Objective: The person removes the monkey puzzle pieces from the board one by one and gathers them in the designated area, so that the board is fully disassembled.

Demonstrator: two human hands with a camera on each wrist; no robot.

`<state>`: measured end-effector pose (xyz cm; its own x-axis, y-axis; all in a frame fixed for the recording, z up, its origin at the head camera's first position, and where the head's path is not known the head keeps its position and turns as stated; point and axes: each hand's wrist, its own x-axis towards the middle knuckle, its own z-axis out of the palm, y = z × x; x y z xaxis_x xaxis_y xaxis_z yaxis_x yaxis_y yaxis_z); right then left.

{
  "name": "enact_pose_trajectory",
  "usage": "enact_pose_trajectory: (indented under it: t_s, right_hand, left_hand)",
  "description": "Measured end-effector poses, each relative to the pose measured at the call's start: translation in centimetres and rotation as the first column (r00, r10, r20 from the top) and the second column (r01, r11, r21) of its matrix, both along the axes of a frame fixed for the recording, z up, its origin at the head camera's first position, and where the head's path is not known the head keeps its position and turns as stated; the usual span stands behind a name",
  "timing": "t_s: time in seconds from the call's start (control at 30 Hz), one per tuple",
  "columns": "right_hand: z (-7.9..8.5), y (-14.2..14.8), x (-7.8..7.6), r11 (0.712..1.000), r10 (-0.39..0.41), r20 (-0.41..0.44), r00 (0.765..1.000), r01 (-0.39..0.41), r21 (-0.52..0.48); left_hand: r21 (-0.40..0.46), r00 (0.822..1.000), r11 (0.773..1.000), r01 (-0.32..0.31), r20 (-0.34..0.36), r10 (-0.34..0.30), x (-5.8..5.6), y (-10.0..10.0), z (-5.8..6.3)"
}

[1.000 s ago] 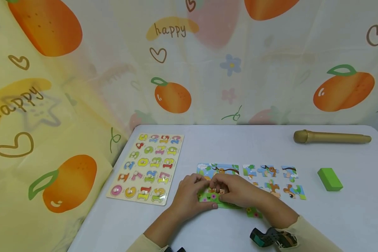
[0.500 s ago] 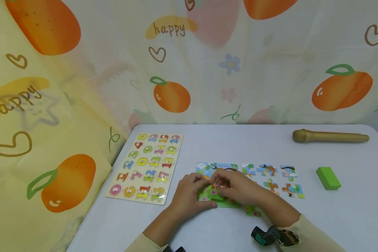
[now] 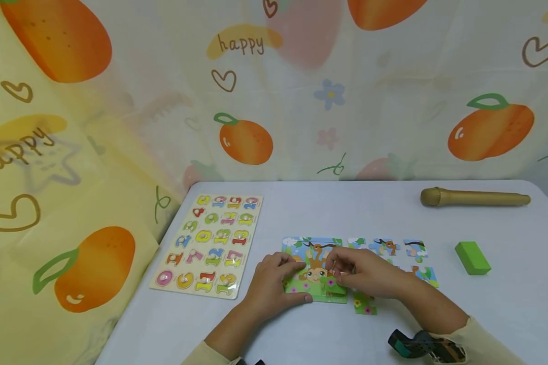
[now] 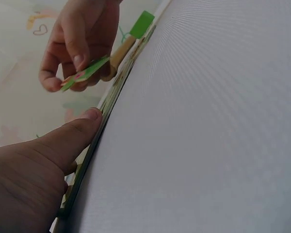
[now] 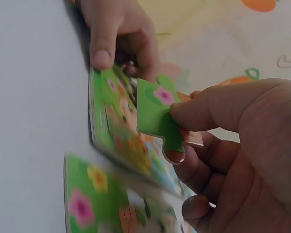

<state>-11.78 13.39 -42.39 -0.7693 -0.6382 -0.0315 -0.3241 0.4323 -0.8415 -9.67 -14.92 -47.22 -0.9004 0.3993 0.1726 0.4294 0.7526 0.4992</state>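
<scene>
Between the thumb and fingers of my right hand (image 3: 367, 271) is a puzzle piece (image 5: 153, 109), green with a pink flower. In the head view it hovers over the lower right part of a puzzle board (image 3: 329, 299) picturing a monkey; the right wrist view shows it tilted and clear of the board. My left hand (image 3: 268, 286) rests at the board's left side, its thumb stretched along the front edge and the other fingers on the upper left. Close to the right of the board lies a loose piece (image 3: 364, 303) with flowers.
More loose puzzle pieces (image 3: 415, 248) lie in rows right of the board, some partly behind my right hand. A number board (image 3: 159, 284) sits at the left. Farther right are a green block (image 3: 472, 258) and a gold microphone-shaped stick (image 3: 475, 197). A fruit-print curtain (image 3: 292, 132) hangs behind.
My right hand has moved right across the board with the piece, uncovering the monkey's face. My left hand has stayed in place on the board.
</scene>
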Motion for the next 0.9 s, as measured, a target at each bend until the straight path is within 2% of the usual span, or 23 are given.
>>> enact_pose_trajectory:
  t_s: [0.13, 0.23, 0.67, 0.9]
  right_hand:
    - [-0.1, 1.5, 0.3, 1.0, -0.007, 0.045, 0.999, 0.008, -0.021]
    - [-0.2, 2.4, 0.6, 0.999, -0.029, 0.049, 0.998, 0.03, -0.025]
    - [-1.0, 7.5, 3.1, 0.995, -0.098, -0.047, 0.994, 0.099, 0.027]
    - [-1.4, 9.2, 4.2, 0.99, -0.102, -0.151, 0.983, 0.115, 0.083]
  left_hand:
    - [-0.005, 1.0, 1.0, -0.005, 0.01, 0.005, 0.0, -0.3, -0.1]
    - [-0.004, 1.0, 1.0, -0.01, 0.012, 0.01, 0.0, -0.6, -0.2]
    - [0.009, 0.999, 1.0, -0.005, 0.043, 0.004, 0.1, -0.1, -0.2]
    - [-0.003, 0.999, 1.0, -0.008, 0.038, 0.008, -0.1, 0.0, -0.1]
